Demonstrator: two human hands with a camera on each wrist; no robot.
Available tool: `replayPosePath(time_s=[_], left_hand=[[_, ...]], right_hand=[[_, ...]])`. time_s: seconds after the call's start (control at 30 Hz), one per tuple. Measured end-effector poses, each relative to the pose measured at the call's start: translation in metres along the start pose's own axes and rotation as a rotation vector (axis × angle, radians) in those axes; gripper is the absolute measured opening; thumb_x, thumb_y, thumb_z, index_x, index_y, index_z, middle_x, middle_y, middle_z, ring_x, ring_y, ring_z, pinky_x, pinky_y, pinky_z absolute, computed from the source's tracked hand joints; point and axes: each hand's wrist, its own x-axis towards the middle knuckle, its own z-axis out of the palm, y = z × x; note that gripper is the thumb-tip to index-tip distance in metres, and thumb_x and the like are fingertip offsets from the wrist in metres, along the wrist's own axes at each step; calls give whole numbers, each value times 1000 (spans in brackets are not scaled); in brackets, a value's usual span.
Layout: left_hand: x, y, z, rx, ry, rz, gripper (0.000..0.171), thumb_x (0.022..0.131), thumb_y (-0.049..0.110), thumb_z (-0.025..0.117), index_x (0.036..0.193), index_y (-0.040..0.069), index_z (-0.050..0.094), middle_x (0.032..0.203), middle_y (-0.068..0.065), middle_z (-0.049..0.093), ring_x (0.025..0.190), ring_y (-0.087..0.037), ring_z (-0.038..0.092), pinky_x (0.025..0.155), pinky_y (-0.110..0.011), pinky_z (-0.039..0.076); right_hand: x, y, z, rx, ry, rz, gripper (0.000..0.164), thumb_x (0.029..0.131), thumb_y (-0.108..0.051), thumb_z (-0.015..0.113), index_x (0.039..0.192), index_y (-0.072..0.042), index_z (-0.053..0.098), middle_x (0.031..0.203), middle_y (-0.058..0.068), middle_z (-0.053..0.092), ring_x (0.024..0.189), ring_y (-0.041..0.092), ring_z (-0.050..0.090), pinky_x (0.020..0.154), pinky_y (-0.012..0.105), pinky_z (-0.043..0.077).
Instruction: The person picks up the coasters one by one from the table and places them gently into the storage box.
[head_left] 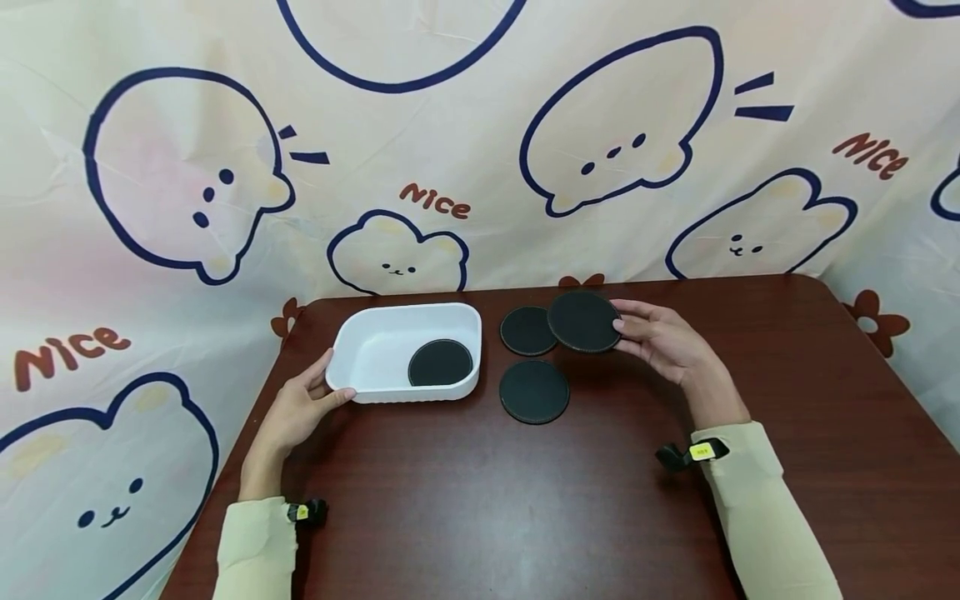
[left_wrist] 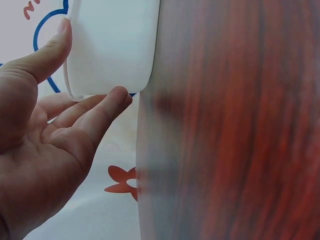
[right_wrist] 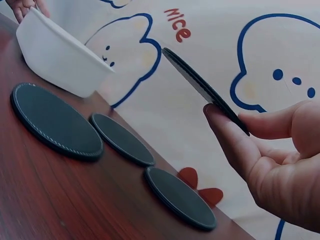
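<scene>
My right hand (head_left: 660, 337) pinches a round black coaster (head_left: 584, 322) by its right edge, between thumb and fingers. It is held up off the table; the right wrist view shows it edge-on and tilted. Three more coasters lie below it there: a near one (right_wrist: 57, 121), a middle one (right_wrist: 123, 139) and a far one (right_wrist: 181, 198). In the head view the held coaster hides the last of these. My left hand (head_left: 303, 406) holds the left end of a white plastic bin (head_left: 405, 393), thumb at the near corner. A black coaster (head_left: 440, 363) rests inside the bin, towards its right.
The dark brown wooden table (head_left: 480, 500) ends just behind the bin and coasters. Beyond it hangs a pale cloth (head_left: 495, 150) with cartoon bears. Each sleeve carries a small black wrist device, one on the left (head_left: 307, 512) and one on the right (head_left: 693, 453).
</scene>
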Motion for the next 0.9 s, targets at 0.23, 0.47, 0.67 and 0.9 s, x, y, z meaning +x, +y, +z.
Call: replayPosePath(time_s=[0.23, 0.47, 0.67, 0.9], left_hand=[[1, 1, 1, 0, 3, 2, 95, 101, 31, 77, 173, 14, 17, 173, -24, 30, 148, -43, 53, 109, -45, 47], [1, -1, 2, 14, 12, 1, 94, 102, 31, 76, 173, 15, 17, 173, -24, 31, 148, -43, 53, 109, -45, 48], [1, -1, 3, 15, 11, 1, 94, 102, 31, 76, 173, 14, 17, 174, -23, 30, 148, -43, 52, 109, -44, 47], [1, 1, 3, 16, 12, -8, 94, 102, 30, 76, 173, 13, 17, 173, -24, 30, 148, -43, 53, 110, -46, 47]], right_hand=[[8, 5, 17, 28, -17, 4, 61, 109, -3, 60, 164, 1, 35, 124, -4, 74, 105, 12, 80, 91, 26, 64], [18, 10, 32, 39, -32, -3, 58, 109, 0, 55, 164, 0, 36, 131, -1, 69, 107, 12, 79, 92, 28, 64], [24, 13, 46, 34, -42, -18, 59, 110, -2, 56, 165, -1, 36, 136, 3, 66, 105, 11, 80, 92, 26, 64], [30, 16, 59, 24, -66, -26, 57, 111, 0, 51, 166, -2, 36, 147, 11, 58, 106, 10, 78, 91, 26, 64]])
